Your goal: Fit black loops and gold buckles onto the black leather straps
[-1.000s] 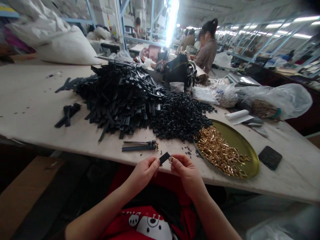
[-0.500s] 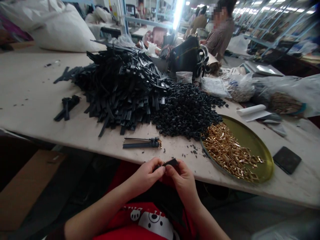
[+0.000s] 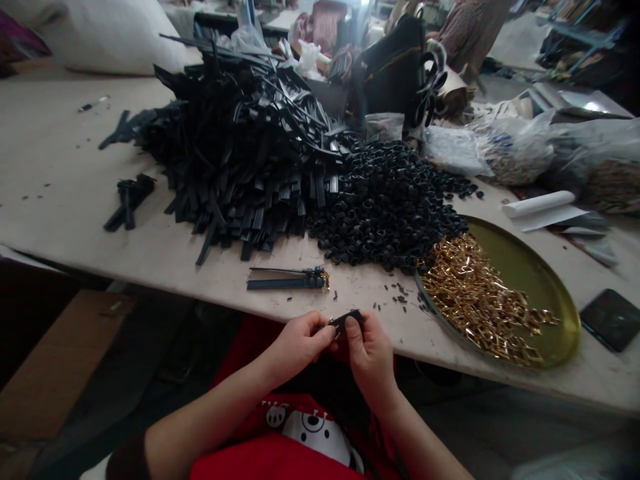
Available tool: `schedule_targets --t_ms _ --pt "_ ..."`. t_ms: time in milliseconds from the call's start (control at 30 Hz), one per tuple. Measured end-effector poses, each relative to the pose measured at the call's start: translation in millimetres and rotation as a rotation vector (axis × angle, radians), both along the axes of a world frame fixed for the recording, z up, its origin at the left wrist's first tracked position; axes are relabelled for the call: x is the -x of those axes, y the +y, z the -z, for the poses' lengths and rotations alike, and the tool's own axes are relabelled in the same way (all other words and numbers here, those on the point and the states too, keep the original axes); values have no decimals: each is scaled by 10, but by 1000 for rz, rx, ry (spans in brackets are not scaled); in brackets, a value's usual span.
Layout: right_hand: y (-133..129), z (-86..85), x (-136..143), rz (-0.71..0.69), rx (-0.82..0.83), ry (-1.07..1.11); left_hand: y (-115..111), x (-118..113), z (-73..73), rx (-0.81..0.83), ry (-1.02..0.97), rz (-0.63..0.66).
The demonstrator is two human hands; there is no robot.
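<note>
Both hands meet just off the table's front edge, pinching one short black strap (image 3: pixel 345 322) with a bit of gold metal at its left end. My left hand (image 3: pixel 306 335) is closed on the buckle end; the buckle is mostly covered by fingers. My right hand (image 3: pixel 369 347) grips the strap's other part, thumb on top. Beyond them on the table lie a few black straps with gold buckles (image 3: pixel 287 279), side by side. A big heap of black straps (image 3: pixel 240 153) rises behind, with a pile of small black loops (image 3: pixel 390 207) to its right.
A round gold-coloured tray (image 3: pixel 565 320) holds many gold buckles (image 3: pixel 480 300) at right. Beside it lies a flat black object (image 3: pixel 611 320). Two crossed straps (image 3: pixel 129 201) and a pen (image 3: pixel 93 104) are at left. A black bag (image 3: pixel 387 73) and plastic bags stand behind.
The view has tilted down and come closer to the table. My right thumb has shifted up onto the strap, and a glint of gold now shows between the hands.
</note>
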State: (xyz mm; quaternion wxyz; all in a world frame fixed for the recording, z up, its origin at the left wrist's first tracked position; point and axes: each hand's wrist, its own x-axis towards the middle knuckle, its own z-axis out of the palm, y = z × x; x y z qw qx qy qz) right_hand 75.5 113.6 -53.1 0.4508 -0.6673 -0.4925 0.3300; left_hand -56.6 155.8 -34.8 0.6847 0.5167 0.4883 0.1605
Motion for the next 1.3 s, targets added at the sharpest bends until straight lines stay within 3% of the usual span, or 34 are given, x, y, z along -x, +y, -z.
schedule_targets --t_ms 133,267,367,500,667,767,833,933,1000,1067,1300 --pt "-3 -14 -7 -18 47 53 -9 -6 -9 -29 10 10" --pt "-68 -3 -45 -57 -11 -20 -58 7 -15 -136 60 8" --pt "-100 -26 -79 -140 71 196 -108 48 -74 -263 132 31" --pt "-133 -152 -59 -183 215 548 -144 116 -202 -241 105 134" --pt "-147 -297 -55 -265 135 555 -122 124 -281 -212 66 70" --pt "54 -285 -232 -363 101 390 -89 103 -302 -297 -23 94" --pt "308 -226 -395 -295 34 164 -56 89 -290 -346 -28 139" --pt "745 -99 -572 -171 -115 -397 17 73 -209 -315 16 83" --pt "972 -21 -603 -216 -111 -791 75 66 -130 -276 27 26" --pt "1102 33 -587 -278 -65 -1027 129 64 -60 -240 24 -2" --pt "1118 80 -597 -351 -88 -1145 252 42 18 -144 24 -16"
